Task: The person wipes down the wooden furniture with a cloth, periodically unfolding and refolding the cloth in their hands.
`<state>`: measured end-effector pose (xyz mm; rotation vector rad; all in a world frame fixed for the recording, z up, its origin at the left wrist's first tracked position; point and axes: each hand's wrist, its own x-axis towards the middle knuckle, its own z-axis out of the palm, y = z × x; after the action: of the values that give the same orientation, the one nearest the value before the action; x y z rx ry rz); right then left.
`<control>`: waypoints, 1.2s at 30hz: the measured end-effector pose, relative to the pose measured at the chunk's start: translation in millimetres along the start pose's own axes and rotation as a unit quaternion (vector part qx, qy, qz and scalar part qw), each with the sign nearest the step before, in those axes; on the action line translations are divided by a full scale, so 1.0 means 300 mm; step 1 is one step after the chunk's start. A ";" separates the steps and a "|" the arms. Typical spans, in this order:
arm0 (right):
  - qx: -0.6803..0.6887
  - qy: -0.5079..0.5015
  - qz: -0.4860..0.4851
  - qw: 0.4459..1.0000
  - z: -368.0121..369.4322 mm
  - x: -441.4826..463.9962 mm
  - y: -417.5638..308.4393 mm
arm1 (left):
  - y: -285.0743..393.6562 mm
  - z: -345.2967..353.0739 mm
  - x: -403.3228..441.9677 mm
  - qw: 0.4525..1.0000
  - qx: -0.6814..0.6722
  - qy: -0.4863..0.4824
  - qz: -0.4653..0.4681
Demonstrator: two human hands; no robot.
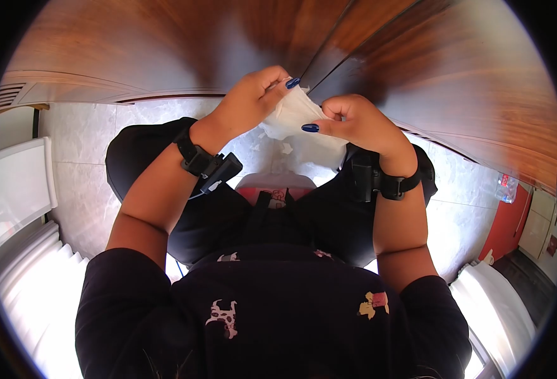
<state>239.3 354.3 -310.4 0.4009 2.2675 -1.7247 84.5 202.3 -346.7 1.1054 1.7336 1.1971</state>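
A thin, pale white sheet (299,112), which looks like a tissue or wipe, hangs crumpled between my two hands in front of the wooden panels. My left hand (252,100) pinches its upper left edge between thumb and fingers. On the other side, my right hand (355,124) grips the sheet with the thumb lying along it and the fingers curled. The lower part of the sheet hangs over the pale floor, and its outline is hard to make out there.
Glossy brown wooden panels (184,47) rise close in front of my hands. Pale marbled tiles (79,189) cover the floor. Between my legs shows a pink and white seat (275,189). A clear plastic bottle (506,188) stands at the right, beside a red panel (508,221).
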 end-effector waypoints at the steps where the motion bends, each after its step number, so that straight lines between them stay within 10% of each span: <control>1: 0.000 0.000 0.000 1.000 -0.003 -0.006 0.003 | 0.009 -0.004 -0.002 1.000 -0.007 -0.009 -0.007; 7: 0.007 0.017 -0.002 1.000 0.025 0.012 0.070 | -0.012 -0.001 -0.003 0.997 -0.075 -0.027 0.011; 10: 0.024 0.136 -0.180 0.974 0.070 0.054 0.084 | -0.005 0.008 -0.007 0.993 -0.108 -0.046 0.006; 24: 0.058 -0.008 0.054 0.997 0.054 0.038 0.011 | -0.001 -0.021 -0.003 0.998 -0.031 -0.052 -0.018; 32: 0.037 0.142 -0.144 0.979 0.105 0.095 0.070 | -0.001 -0.023 -0.005 0.995 -0.071 -0.071 -0.026; 36: 0.049 0.085 0.032 0.995 0.078 0.068 0.008 | -0.063 -0.047 0.020 0.991 -0.119 -0.041 -0.041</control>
<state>222.5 333.6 -326.2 0.6563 2.2612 -1.8390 65.0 200.0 -361.2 0.9190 1.5152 1.2533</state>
